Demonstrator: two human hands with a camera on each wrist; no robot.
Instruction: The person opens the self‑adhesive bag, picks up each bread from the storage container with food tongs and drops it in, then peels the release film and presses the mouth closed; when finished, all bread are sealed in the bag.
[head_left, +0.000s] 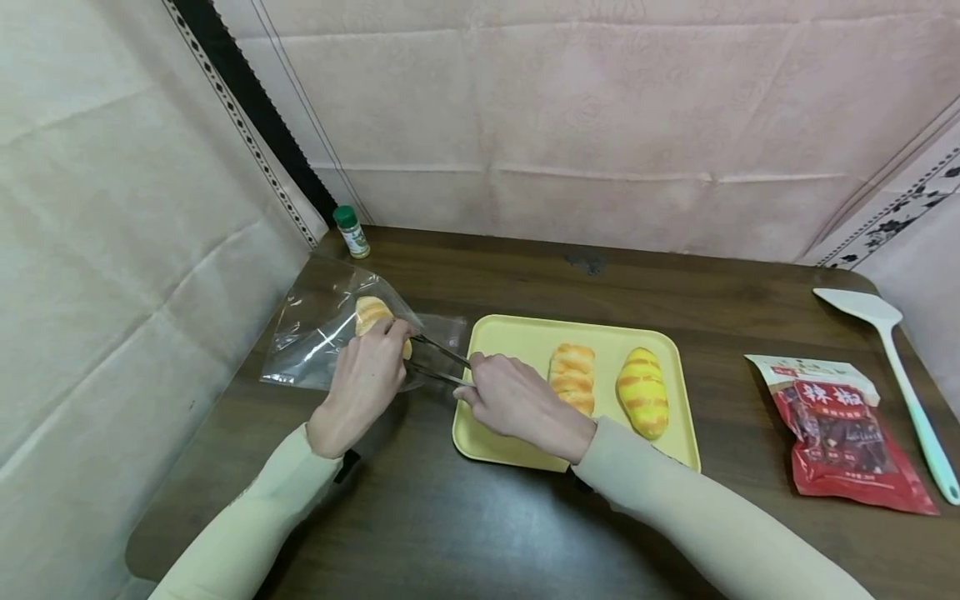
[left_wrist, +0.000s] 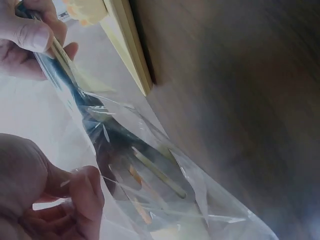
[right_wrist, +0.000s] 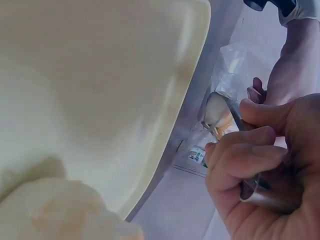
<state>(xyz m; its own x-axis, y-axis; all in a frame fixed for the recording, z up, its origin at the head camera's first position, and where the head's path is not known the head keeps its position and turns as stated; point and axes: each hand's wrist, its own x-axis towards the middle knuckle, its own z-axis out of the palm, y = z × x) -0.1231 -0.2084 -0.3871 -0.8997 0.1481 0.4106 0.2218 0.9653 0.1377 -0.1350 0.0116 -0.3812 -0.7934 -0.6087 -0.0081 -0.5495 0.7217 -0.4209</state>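
Note:
My left hand (head_left: 367,367) pinches the edge of a clear plastic bag (head_left: 307,346) lying at the left of the table. A bread roll (head_left: 371,312) is inside the bag, partly hidden behind that hand. With curled fingers my right hand (head_left: 517,396) grips metal tongs (head_left: 441,375), which reach left into the bag's mouth. In the left wrist view the slotted tongs head (left_wrist: 127,140) shows through the plastic, with bread glimpsed behind its slots. Beneath the right hand is a yellow tray (head_left: 517,333) bearing a striped bread roll (head_left: 573,371) and a yellow oval bread (head_left: 642,396).
Behind the bag stands a small green-capped bottle (head_left: 351,232). On the right lie a red and white food packet (head_left: 847,442) and a spatula (head_left: 911,392) with a pale green handle. Cloth-covered walls (head_left: 585,125) border the table at the back and sides.

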